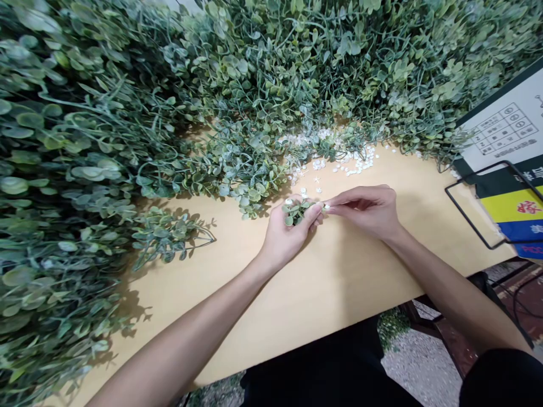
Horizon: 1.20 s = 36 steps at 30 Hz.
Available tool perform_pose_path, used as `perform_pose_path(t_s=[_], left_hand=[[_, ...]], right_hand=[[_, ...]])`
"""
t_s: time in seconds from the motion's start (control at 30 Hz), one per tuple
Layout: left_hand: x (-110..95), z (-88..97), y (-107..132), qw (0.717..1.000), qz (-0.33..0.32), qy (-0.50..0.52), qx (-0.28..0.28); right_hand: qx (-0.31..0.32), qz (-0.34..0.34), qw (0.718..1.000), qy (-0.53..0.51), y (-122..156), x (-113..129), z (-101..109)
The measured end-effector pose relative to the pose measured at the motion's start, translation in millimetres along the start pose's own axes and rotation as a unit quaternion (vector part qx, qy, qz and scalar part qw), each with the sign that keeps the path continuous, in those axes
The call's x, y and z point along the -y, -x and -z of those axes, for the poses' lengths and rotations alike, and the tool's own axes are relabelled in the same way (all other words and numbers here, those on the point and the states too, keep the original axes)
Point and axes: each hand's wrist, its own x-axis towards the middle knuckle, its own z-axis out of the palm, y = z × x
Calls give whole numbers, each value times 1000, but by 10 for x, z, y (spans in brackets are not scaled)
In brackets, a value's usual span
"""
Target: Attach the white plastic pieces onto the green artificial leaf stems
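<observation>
My left hand (283, 233) is closed around a small sprig of artificial leaves (296, 211), whose green leaves stick out above the thumb and fingers. A few small white pieces (304, 193) show on the sprig. With thumb and fingertips pinched together, my right hand (368, 209) meets the left fingertips. Between them is a tiny white piece (326, 207), too small to make out its exact kind. Both hands hover low over the pale wooden table (237, 316). Beyond them lie many loose white pieces (360, 164), some star-shaped.
Heaped artificial greenery (237, 68) covers the back and left of the table. One separate sprig (169, 234) lies left of my hands. At the right stand a printed box (503, 135) and a black wire frame (464, 210). The table's front edge runs near my body.
</observation>
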Motion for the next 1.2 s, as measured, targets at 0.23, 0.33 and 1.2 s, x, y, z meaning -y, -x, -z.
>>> perform_pose_path(t_s=[0.23,0.33,1.2], left_hand=[[-4,16,0,1000,3,1,14],[4,23,3,1000,14,6,23],[26,29,-3,997,11,35,72]], right_hand=[[1,48,998,35,8,18,10],[1,47,998,47,6,25,13],[24,14,999,32,11,96,3]])
